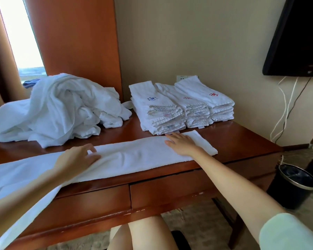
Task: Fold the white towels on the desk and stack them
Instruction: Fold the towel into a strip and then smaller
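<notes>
A long white towel [134, 157], folded into a narrow strip, lies along the front of the wooden desk [242, 138]; its left end hangs over the desk's edge. My right hand [182, 143] rests flat on the strip near its right end, fingers spread. Near the strip's middle, my left hand [79, 157] presses on the cloth, its fingers curled over a small fold. Behind it, at the back left, is a heap of unfolded white towels [58, 109]. Three stacks of folded white towels [181, 103], embroidered in blue and red, stand side by side at the back right.
A tall wooden panel [76, 37] rises behind the heap, with a window to its left. A black TV [296, 37] hangs on the wall at upper right, cables dangling below it. Two black bins [293, 186] stand on the floor right of the desk.
</notes>
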`<state>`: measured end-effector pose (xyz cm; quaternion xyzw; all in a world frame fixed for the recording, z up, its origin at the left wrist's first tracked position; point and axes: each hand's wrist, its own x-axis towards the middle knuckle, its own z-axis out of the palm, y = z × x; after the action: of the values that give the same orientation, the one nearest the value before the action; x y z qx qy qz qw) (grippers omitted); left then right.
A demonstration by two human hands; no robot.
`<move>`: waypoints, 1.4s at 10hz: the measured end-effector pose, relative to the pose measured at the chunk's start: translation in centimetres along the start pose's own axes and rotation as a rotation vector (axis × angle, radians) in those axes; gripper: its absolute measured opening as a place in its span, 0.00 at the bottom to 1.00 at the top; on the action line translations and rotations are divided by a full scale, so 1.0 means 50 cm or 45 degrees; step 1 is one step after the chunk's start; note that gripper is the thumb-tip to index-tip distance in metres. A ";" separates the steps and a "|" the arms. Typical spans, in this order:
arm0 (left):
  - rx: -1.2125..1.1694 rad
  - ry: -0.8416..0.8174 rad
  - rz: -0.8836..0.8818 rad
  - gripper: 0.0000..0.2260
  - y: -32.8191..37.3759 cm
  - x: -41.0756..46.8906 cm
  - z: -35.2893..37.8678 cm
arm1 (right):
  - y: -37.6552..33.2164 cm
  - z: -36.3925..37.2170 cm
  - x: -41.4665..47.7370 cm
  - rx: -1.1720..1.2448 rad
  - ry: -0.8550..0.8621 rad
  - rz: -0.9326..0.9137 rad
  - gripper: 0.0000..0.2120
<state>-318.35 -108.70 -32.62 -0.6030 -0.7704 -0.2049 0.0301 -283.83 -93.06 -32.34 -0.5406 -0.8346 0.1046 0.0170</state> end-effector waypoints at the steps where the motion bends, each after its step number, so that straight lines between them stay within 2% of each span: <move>1: -0.086 -0.128 0.024 0.11 -0.049 -0.031 -0.038 | -0.084 -0.001 -0.006 -0.111 0.109 -0.008 0.24; 2: -0.055 -0.204 0.199 0.15 -0.056 -0.065 -0.068 | -0.247 0.009 -0.022 0.176 0.174 -0.384 0.23; 3: 0.026 -0.196 0.320 0.20 -0.080 -0.112 -0.092 | -0.421 0.026 -0.058 0.417 0.047 -0.824 0.22; 4: 0.037 -0.162 0.352 0.25 -0.157 -0.172 -0.120 | -0.519 0.045 -0.084 0.406 0.016 -1.108 0.20; 5: 0.082 -0.155 0.367 0.28 -0.274 -0.247 -0.142 | -0.562 0.066 -0.101 0.363 -0.050 -1.212 0.13; 6: 0.131 -0.125 0.366 0.32 -0.359 -0.302 -0.150 | -0.580 0.082 -0.114 0.293 -0.056 -1.291 0.15; 7: 0.211 -0.066 0.392 0.39 -0.406 -0.331 -0.143 | -0.599 0.097 -0.119 0.118 -0.010 -1.414 0.24; 8: 0.291 0.002 0.462 0.44 -0.430 -0.341 -0.122 | -0.619 0.114 -0.119 -0.092 0.185 -1.552 0.23; 9: 0.287 0.036 0.415 0.47 -0.434 -0.342 -0.107 | -0.632 0.127 -0.124 -0.113 0.404 -1.682 0.13; 10: 0.297 0.115 0.455 0.46 -0.428 -0.343 -0.104 | -0.643 0.132 -0.131 0.009 0.319 -1.657 0.08; 11: 0.232 0.185 0.546 0.39 -0.417 -0.336 -0.117 | -0.659 0.113 -0.132 0.223 0.056 -1.429 0.07; 12: 0.026 0.209 0.483 0.25 -0.407 -0.343 -0.139 | -0.682 0.075 -0.114 0.569 -0.111 -1.232 0.08; 13: -0.479 0.246 0.021 0.16 -0.383 -0.339 -0.156 | -0.714 0.034 -0.074 0.754 -0.137 -1.117 0.06; 14: -0.833 0.347 -0.284 0.18 -0.375 -0.308 -0.177 | -0.747 0.006 -0.017 0.826 -0.077 -1.050 0.06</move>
<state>-333.60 -129.47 -34.28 -0.4601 -0.7141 -0.5207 -0.0846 -317.09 -108.59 -25.37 -0.1310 -0.9029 0.3579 0.1990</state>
